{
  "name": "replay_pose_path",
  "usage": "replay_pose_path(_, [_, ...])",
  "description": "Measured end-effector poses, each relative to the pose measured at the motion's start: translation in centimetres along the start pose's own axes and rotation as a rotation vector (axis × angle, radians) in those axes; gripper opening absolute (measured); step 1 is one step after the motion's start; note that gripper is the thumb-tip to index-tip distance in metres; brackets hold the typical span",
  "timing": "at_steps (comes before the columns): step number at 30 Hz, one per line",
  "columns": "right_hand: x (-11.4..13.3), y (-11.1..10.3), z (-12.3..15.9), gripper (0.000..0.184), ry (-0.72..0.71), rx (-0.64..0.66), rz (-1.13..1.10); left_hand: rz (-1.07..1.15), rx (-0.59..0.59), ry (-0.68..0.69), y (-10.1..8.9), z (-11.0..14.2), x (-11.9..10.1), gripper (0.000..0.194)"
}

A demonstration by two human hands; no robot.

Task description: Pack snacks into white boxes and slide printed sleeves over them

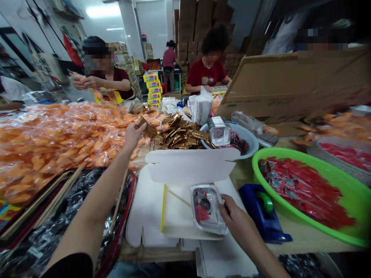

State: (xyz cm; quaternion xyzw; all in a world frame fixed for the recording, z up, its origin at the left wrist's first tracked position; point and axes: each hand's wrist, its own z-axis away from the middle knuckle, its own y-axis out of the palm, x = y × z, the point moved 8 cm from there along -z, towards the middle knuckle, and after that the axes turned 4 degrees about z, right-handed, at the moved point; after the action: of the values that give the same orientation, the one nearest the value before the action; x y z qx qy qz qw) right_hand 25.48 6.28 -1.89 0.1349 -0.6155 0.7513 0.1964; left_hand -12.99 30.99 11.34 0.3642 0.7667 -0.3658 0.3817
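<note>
My left hand (133, 135) reaches out over the orange pile and is closed on a gold foil packet (149, 129). Just right of it lies a heap of similar gold packets (182, 133). My right hand (236, 214) grips the right edge of a clear plastic container (216, 210) with red and dark small items inside. That container is over an open white cardboard box (176, 227) with a yellow edge. A thin wooden stick (178, 197) lies in the box, left of the container. Flattened white cardboard (139, 216) lies beneath.
Orange bagged pieces (58, 135) cover the left side. A red-rimmed tray (131, 189) holds dark packets and sticks. At right are a blue tape dispenser (261, 216), a green basin (257, 156) of red packets and a grey-blue basin (252, 143). Several people work beyond.
</note>
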Motion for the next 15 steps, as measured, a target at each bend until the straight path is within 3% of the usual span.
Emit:
replay_pose_path(2, [0.2,0.0,0.1,0.04,-0.004,0.008,-0.01,0.148,-0.07,-0.021,-4.1,0.2,-2.3,0.03])
replay_pose_path(4, [0.4,0.0,0.2,0.04,-0.016,0.006,-0.027,0.331,-0.143,0.032,-8.0,1.7,-5.9,0.032])
replay_pose_path(6, [0.5,0.0,0.2,0.039,-0.021,-0.004,-0.032,0.438,-0.144,0.115,-10.4,4.8,-10.2,0.033])
replay_pose_path(7, [0.5,0.0,0.2,0.039,-0.018,-0.008,-0.026,0.451,-0.072,0.137,-10.3,6.8,-12.2,0.033])
replay_pose_path(9, [0.5,0.1,0.3,0.039,0.0,-0.011,0.005,0.425,0.153,0.056,-7.7,11.6,-14.4,0.035])
replay_pose_path(12, [0.6,-0.1,0.4,0.036,0.018,-0.027,0.082,0.424,0.694,-0.236,1.3,20.7,-13.6,0.043])
replay_pose_path(14, [0.8,-0.3,0.5,0.035,0.017,-0.033,0.105,0.412,0.834,-0.294,6.3,25.2,-12.0,0.04])
replay_pose_path(15, [1.0,-0.4,0.5,0.034,0.011,-0.034,0.103,0.373,0.843,-0.303,8.2,26.7,-11.0,0.037])
